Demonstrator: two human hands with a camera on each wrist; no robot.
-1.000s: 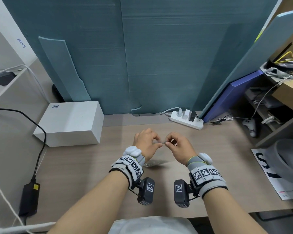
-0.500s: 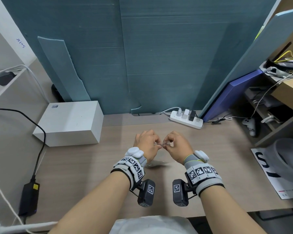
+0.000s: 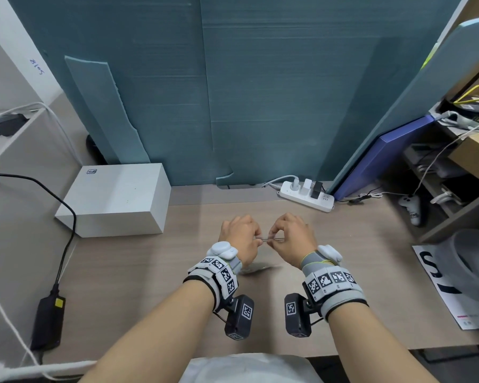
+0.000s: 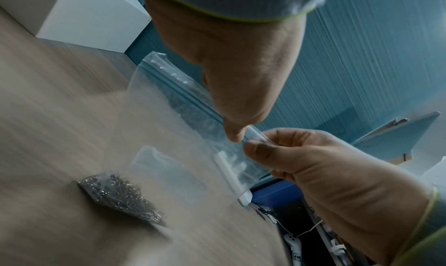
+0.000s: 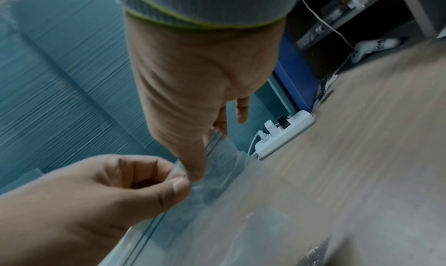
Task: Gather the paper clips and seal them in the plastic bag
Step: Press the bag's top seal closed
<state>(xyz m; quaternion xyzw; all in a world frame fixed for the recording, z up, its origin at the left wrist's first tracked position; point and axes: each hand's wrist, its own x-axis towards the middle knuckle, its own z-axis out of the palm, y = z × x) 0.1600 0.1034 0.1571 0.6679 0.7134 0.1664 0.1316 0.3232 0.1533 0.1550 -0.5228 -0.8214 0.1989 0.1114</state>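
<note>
Clear plastic is between my two hands: I hold the plastic bag (image 4: 169,136) by its top edge, above the wooden table (image 3: 343,286). My left hand (image 3: 239,239) pinches the zip strip between thumb and forefinger, and my right hand (image 3: 291,239) pinches the same strip just beside it, so the two pinches almost touch. The other fingers (image 4: 287,138) of my right hand are curled in toward the palm, as the left wrist view shows. In the head view only a thin line of the strip shows between my knuckles.

The bag hangs down from my fingers toward the table. The paper clips (image 4: 123,197) are inside it, gathered in a dark shiny heap at the bottom corner, which rests on the table near me. In the right wrist view the same heap (image 5: 316,251) is only a blurred grey patch at the low edge. I cannot tell from these views how much of the strip is pressed closed.

On the table to the far left stands a white box (image 3: 116,200). To the far right, against the blue-green panel (image 3: 260,92), lies a white power strip (image 3: 306,196) with plugs in it. At the left side a black cable runs down to a black adapter (image 3: 47,322). At the right edge lies a printed sheet (image 3: 454,286) with large dark letters.
</note>
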